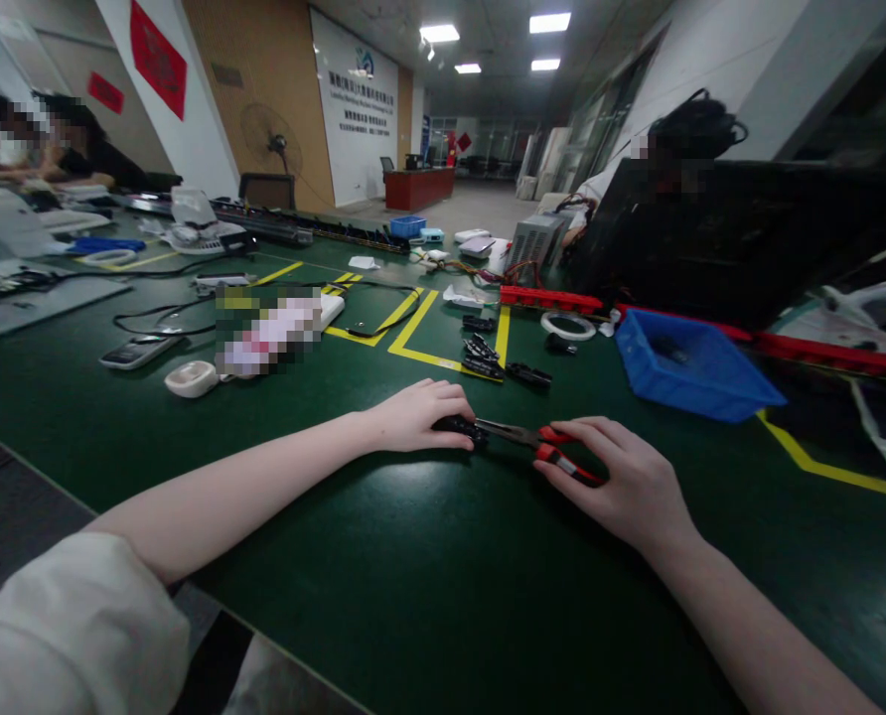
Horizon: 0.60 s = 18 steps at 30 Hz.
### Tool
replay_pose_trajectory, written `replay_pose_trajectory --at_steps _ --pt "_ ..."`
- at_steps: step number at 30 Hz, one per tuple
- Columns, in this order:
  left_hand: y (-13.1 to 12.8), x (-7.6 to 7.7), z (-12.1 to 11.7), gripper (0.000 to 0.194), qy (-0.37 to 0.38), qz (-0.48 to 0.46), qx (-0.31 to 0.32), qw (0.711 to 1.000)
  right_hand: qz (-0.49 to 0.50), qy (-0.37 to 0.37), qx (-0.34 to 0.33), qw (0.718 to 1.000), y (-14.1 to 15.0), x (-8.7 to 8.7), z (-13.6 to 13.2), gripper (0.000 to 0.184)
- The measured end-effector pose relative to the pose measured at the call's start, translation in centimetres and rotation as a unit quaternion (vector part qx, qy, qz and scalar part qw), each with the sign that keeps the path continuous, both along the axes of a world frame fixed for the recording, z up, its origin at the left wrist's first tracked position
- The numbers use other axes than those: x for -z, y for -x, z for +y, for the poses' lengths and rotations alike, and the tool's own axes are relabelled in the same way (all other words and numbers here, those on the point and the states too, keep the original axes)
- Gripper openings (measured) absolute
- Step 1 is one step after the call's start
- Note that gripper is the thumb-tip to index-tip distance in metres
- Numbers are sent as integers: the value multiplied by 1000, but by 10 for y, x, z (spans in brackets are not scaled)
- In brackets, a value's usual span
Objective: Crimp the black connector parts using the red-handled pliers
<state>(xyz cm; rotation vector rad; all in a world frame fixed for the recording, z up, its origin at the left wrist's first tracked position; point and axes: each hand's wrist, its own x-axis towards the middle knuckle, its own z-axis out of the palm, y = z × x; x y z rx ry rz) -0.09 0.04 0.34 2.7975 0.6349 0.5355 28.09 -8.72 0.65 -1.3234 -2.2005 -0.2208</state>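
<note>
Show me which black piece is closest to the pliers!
The black piece in the left hand, right by the pliers; other black pieces lie farther back, near yellow tape.

Between my left hand [429,415] and right hand [629,477] are pliers [523,435]; behind, on the table [413,586], little parts [482,349] lie left of a bin [700,390].

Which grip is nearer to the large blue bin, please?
Right: the right grip is in front of the blue bin, slightly left; the left grip is much farther left.
</note>
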Motion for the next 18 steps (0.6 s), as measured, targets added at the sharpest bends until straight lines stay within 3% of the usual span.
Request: replay_pose_trajectory --at_steps 13,18 --pt "-1 -3 -1 30 9 0 1 1000 -14 28 -19 999 3 -2 -1 34" --pt "0 -3 0 38 3 7 5 1000 -11 38 -24 999 5 -2 -1 33"
